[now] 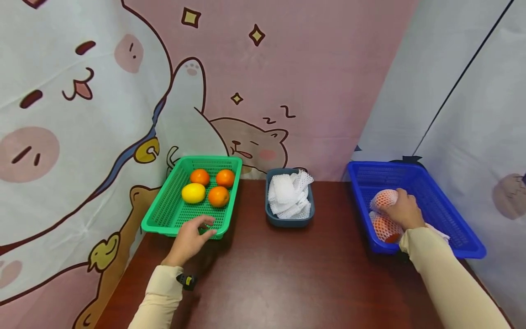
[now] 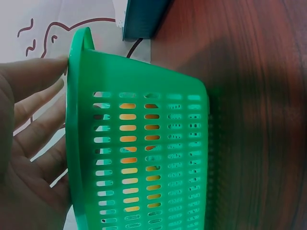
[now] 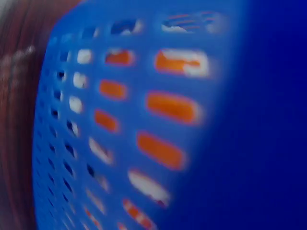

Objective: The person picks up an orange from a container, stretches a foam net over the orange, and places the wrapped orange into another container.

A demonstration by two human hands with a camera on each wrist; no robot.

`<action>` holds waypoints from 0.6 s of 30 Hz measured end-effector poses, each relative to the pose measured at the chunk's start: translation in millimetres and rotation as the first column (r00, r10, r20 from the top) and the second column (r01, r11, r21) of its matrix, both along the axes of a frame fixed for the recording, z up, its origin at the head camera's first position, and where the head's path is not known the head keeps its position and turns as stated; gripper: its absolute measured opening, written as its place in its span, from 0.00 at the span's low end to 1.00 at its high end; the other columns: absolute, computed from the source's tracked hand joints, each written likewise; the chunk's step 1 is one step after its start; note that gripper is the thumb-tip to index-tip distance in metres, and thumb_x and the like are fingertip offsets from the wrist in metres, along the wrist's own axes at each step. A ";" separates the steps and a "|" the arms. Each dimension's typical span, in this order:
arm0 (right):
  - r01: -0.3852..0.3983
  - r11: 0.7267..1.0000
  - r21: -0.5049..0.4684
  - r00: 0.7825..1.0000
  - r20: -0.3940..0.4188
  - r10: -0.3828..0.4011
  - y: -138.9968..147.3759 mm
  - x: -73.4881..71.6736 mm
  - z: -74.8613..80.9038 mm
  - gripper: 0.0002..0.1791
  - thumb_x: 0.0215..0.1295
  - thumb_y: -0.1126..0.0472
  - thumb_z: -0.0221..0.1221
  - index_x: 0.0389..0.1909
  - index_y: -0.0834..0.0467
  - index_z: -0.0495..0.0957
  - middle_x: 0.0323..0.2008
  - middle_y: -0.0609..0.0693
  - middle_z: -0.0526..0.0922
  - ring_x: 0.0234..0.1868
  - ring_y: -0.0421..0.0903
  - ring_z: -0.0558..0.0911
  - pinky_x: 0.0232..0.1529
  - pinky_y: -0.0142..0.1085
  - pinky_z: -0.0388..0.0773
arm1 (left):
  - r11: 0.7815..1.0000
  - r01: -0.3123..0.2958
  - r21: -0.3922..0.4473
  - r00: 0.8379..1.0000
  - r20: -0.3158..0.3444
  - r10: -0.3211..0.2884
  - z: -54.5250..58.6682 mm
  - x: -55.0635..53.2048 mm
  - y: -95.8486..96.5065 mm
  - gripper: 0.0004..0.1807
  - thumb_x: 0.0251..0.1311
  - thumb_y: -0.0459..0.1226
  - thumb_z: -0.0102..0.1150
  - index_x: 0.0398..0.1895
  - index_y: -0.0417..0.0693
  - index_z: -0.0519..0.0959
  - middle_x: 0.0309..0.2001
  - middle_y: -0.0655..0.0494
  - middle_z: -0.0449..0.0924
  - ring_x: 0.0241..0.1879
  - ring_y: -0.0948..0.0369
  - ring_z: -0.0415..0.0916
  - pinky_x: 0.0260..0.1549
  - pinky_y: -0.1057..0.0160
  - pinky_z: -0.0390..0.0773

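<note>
My left hand (image 1: 190, 238) hovers at the near rim of the green basket (image 1: 154, 226), its fingers loosely spread and holding nothing. In the basket lie oranges (image 1: 219, 196) and a lemon (image 1: 193, 193). In the left wrist view, the basket's slotted wall (image 2: 139, 76) stands right beside the fingers. My right hand (image 1: 407, 212) reaches into the blue basket (image 1: 464, 237) and grips an orange-coloured fruit in a white foam net (image 1: 385, 199). A second netted fruit (image 1: 385, 227) lies just below it. The blue basket's wall (image 3: 72, 124) fills the right wrist view and hides the hand.
A dark grey-blue bin (image 1: 289, 223) stands between the two baskets, heaped with white foam nets (image 1: 283, 194). Another white net (image 1: 439, 232) shows by the right wrist in the blue basket. The brown table (image 1: 287, 278) meets a cartoon-printed cloth (image 1: 320, 91) behind.
</note>
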State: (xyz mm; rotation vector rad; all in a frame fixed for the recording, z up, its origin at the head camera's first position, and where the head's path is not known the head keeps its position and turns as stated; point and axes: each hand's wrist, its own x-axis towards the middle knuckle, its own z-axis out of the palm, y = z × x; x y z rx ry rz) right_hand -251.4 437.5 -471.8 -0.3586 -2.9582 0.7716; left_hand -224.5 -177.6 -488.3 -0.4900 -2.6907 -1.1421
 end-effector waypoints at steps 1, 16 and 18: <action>-0.010 1.000 0.008 1.000 0.014 0.010 0.4 0.5 3.4 0.63 0.53 0.33 0.64 0.70 0.74 0.45 0.56 0.82 0.57 0.50 0.80 0.64 0.47 0.71 0.64 | 1.000 0.007 0.003 1.000 -0.002 -0.007 -0.2 -0.3 0.4 0.17 0.55 0.34 0.70 0.49 0.48 0.81 0.44 0.52 0.83 0.43 0.51 0.79 0.43 0.47 0.77; -0.240 0.965 0.107 0.952 0.218 0.213 4.8 -5.9 38.3 0.53 0.57 0.47 0.65 0.65 0.80 0.49 0.56 0.85 0.58 0.54 0.81 0.62 0.49 0.70 0.64 | 0.999 0.032 -0.006 0.998 -0.059 -0.032 -1.3 0.2 -0.2 0.16 0.53 0.33 0.71 0.47 0.47 0.82 0.43 0.50 0.84 0.42 0.49 0.79 0.41 0.44 0.76; -0.271 0.954 0.127 0.946 0.219 0.240 6.3 -6.7 40.4 0.52 0.56 0.47 0.65 0.64 0.81 0.51 0.55 0.85 0.60 0.53 0.81 0.63 0.49 0.70 0.64 | 0.999 0.033 0.002 0.998 -0.058 -0.033 -2.0 1.0 -1.2 0.16 0.53 0.33 0.71 0.47 0.47 0.81 0.43 0.50 0.84 0.42 0.49 0.79 0.41 0.44 0.76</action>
